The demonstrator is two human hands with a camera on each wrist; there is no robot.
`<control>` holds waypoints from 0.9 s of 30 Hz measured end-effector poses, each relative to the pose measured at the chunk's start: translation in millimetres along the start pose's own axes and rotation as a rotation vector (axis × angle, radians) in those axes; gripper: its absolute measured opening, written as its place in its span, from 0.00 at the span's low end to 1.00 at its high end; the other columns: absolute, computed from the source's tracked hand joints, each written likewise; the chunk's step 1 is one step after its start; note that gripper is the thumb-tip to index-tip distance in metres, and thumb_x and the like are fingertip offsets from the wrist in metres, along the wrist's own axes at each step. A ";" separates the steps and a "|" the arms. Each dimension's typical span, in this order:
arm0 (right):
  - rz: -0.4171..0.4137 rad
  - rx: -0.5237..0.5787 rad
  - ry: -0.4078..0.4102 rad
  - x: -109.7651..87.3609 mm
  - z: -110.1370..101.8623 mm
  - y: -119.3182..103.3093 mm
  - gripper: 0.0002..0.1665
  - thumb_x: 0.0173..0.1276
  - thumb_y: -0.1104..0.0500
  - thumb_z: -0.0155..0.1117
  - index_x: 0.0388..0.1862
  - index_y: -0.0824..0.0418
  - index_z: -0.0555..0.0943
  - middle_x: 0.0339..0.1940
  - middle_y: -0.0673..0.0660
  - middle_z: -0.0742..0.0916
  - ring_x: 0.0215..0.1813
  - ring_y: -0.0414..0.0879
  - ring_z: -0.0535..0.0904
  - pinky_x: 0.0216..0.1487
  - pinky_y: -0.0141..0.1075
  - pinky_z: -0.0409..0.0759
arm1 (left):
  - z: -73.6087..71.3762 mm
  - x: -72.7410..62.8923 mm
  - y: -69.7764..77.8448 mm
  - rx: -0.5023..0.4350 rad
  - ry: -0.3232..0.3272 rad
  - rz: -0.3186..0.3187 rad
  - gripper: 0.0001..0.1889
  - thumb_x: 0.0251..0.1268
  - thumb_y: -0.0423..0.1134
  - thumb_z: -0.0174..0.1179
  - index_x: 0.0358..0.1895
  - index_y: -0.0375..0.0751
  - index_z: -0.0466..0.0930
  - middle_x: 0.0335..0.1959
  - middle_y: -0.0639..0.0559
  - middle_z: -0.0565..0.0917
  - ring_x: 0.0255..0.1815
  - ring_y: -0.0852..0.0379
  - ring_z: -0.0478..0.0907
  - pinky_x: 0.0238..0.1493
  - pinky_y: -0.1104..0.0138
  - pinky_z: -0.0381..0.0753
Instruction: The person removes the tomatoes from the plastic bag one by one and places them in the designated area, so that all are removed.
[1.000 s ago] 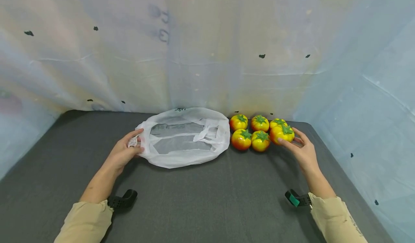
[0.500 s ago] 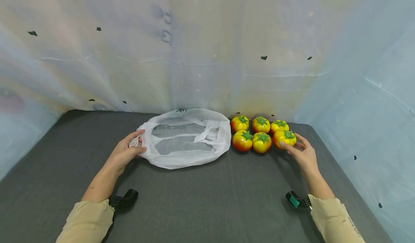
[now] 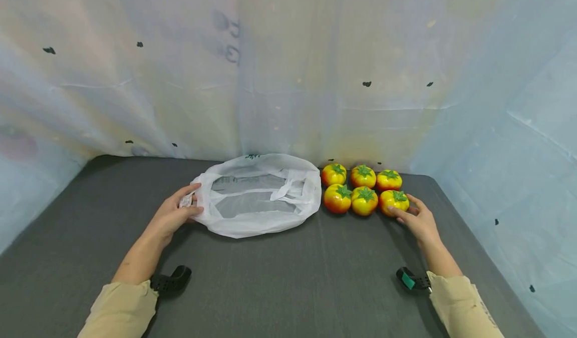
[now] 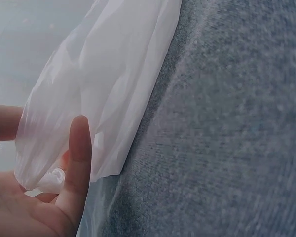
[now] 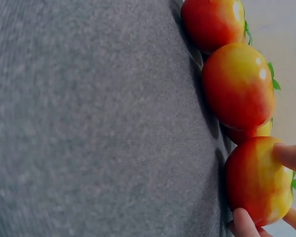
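A white plastic bag (image 3: pixel 259 227) lies on the dark table with its mouth spread wide. My left hand (image 3: pixel 171 215) grips its left end; in the left wrist view the thumb (image 4: pixel 79 158) presses the thin plastic (image 4: pixel 113 84) from the front, with fingers behind. Right of the bag, several shiny red-yellow tomatoes (image 3: pixel 337 199) with green leafy tops sit in two rows. At the front right corner my right hand (image 3: pixel 419 223) holds one tomato (image 3: pixel 394 204) from its right side. In the right wrist view, fingertips touch that tomato (image 5: pixel 256 180) on different sides.
Pale plastic sheeting (image 3: pixel 288 77) hangs behind the table, close to the back row, and another sheet (image 3: pixel 509 178) stands on the right. Dark grey cloth (image 3: pixel 279 288) covers the table. Black straps are on both wrists.
The tomato in my right hand has come down and slightly towards me, and the back right tomato now shows fully. My left hand keeps its grip on the bag with little movement.
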State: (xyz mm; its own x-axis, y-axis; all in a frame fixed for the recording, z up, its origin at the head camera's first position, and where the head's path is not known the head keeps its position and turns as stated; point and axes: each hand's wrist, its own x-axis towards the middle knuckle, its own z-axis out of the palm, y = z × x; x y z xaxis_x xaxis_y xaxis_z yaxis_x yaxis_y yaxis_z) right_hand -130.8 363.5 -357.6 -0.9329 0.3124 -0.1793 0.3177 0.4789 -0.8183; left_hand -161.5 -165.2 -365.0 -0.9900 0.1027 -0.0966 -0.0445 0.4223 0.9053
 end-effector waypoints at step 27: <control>0.004 0.021 0.060 -9.6 -6.0 -5.4 0.53 0.67 0.44 0.59 0.79 0.60 0.42 0.74 0.73 0.57 0.71 0.66 0.60 0.68 0.55 0.63 | -3.7 -6.6 2.6 0.059 0.064 -0.002 0.28 0.70 0.42 0.53 0.71 0.40 0.62 0.64 0.34 0.69 0.38 0.72 0.71 0.39 0.70 0.78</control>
State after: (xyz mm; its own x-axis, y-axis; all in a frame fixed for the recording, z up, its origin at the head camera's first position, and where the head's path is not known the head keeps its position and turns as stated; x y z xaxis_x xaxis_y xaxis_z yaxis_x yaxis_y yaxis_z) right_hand -122.5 362.9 -348.2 -0.9196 0.3630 -0.1503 0.3173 0.4606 -0.8290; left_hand -155.6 -168.1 -360.5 -0.9965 0.0451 -0.0701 -0.0403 0.4746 0.8793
